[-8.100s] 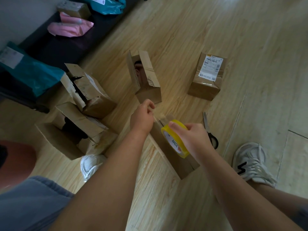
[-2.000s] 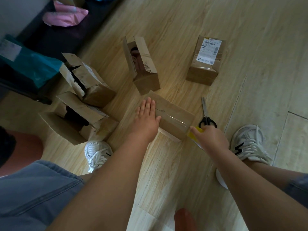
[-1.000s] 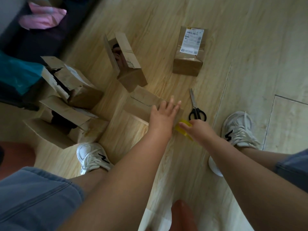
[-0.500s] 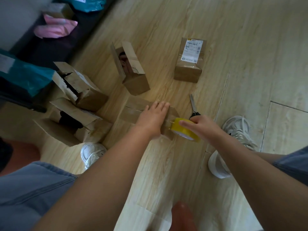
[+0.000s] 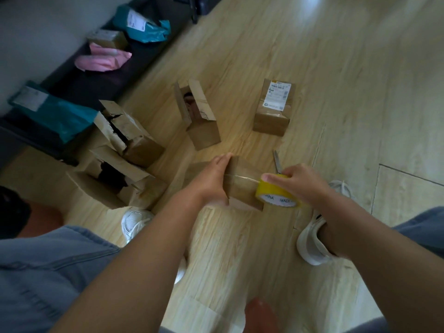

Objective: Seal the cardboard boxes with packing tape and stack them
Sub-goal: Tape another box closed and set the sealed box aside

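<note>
Now my left hand (image 5: 212,180) lies flat on the box (image 5: 242,189) before me, fingers straight and pressed together. At its three o'clock my right hand (image 5: 301,181) curls round the yellow tape roll (image 5: 276,197), a strip stretched across the lid. Scissors (image 5: 277,162) lie at one o'clock, an open box (image 5: 204,133) at twelve.

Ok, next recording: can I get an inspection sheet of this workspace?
Surface: light wood-plank floor.
Job's things: taped box under the hands, tape strip along its top; yellow tape roll at its right end; scissors behind it; closed labelled box; three open boxes.
Clutter: teal bags and pink bag on dark bench, left.
Hands: left hand flat on taped box; right hand grips the roll.
Cables: nothing seen.
Surroundings: white sneakers, grey wall.
</note>
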`<state>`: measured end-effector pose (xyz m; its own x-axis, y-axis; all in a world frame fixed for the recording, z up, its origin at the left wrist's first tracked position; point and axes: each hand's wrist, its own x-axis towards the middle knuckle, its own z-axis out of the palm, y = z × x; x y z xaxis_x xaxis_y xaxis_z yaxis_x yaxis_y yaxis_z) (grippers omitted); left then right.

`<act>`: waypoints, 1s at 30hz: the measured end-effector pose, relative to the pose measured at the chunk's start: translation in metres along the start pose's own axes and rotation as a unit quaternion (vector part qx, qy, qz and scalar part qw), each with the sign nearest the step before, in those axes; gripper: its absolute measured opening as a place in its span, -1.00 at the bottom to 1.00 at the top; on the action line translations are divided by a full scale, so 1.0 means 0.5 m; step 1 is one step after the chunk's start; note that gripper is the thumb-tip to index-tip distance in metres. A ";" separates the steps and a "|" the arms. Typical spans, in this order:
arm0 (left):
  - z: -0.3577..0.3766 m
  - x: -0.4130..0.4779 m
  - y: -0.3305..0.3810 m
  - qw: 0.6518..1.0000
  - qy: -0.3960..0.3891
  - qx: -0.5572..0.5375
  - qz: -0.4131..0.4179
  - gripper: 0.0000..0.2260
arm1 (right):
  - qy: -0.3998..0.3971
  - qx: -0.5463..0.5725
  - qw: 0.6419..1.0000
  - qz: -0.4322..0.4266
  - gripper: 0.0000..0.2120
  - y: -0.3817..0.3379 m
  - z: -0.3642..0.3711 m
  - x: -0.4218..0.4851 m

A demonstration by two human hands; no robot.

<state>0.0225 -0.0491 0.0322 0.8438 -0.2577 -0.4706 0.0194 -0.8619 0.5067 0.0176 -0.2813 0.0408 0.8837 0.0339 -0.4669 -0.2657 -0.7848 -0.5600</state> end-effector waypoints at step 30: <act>0.007 -0.030 -0.094 0.786 0.045 -0.592 -0.175 -0.50 | 0.096 0.091 0.988 -0.084 -0.48 -0.175 0.052 0.022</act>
<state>0.0070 -0.0062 0.0126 0.7096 -0.0168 -0.7044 0.6983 0.1501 0.6999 0.0404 -0.1963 0.0668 0.9733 0.0231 -0.2284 -0.1581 -0.6538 -0.7400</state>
